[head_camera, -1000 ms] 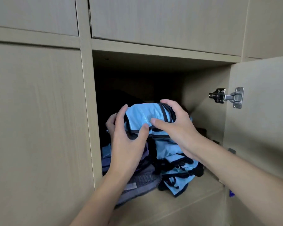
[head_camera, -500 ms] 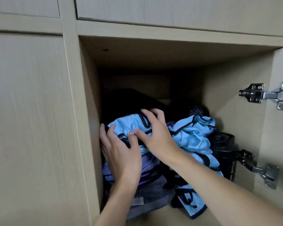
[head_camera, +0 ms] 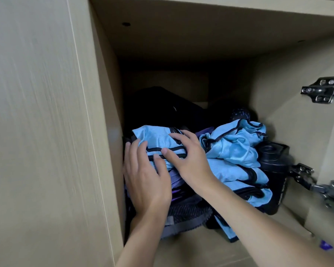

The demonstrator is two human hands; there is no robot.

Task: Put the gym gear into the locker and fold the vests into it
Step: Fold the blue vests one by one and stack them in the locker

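Head view: folded light-blue vest [head_camera: 156, 137] with black trim sits at the top left of the clothing stack inside the locker [head_camera: 108, 93], close to the left wall. Both hands are on it.

- Left hand [head_camera: 145, 178]: fingers fairly straight, laid against the vest's left end, thumb on the black trim at the front. Pressing, not clamped.
- Right hand [head_camera: 187, 157]: palm down on top of the vest, fingers spread and slightly arched, tips on the fabric, thumb on the same trim. Also pressing, no pinch visible.
- The two thumbs are nearly touching, and the forearms come in from the lower edge and lower right.

Under the vest: purple fabric [head_camera: 176, 180], then a grey knit item [head_camera: 189, 212] at the bottom of the stack, on the locker floor. Can't tell what that item is.

Just right of the hands: a looser heap of blue vests [head_camera: 233, 149], crumpled, same black trim, one end hanging towards the front of the floor.

Right of the heap and touching it: a black bottle [head_camera: 274, 164], upright, against the right wall.

Behind everything: a dark bag [head_camera: 162, 106] in the shadow at the back, detail unreadable.

Right side: upper hinge [head_camera: 322, 90] and lower hinge [head_camera: 316, 185], metal, the door swung open. Left of the locker: a closed door panel [head_camera: 37, 132], light wood grain.
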